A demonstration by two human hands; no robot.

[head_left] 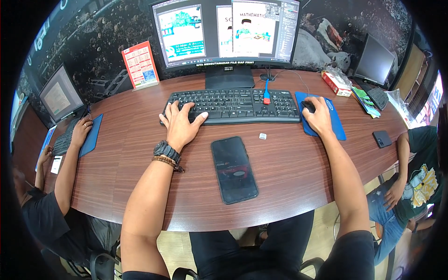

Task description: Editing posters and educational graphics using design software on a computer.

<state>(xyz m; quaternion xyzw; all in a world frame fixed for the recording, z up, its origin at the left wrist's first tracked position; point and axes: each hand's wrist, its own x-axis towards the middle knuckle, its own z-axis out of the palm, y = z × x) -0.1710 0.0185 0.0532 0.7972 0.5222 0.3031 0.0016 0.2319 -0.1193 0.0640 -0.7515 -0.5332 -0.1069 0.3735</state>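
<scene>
My left hand (181, 125) rests with spread fingers on the left end of a black keyboard (233, 102); a black watch (166, 150) and a beaded bracelet (164, 160) circle that wrist. Over to the right, my right hand (319, 115) is curved around a black computer mouse (308, 107) on a blue mouse pad (337, 122). Behind the keyboard stands a wide monitor (212, 35) with cover designs on its screen. A blue and red plug-like piece (267, 97) lies across the keyboard's keys. Between my forearms lies a black phone (234, 170), screen up.
A small white keycap-like cube (262, 136) sits near the phone. A red desk calendar (140, 64) stands left of the monitor, a red and white box (336, 84) to its right. At left, another person's hand (82, 132) rests on a second mouse; a person (415, 186) sits at right near another phone (382, 139).
</scene>
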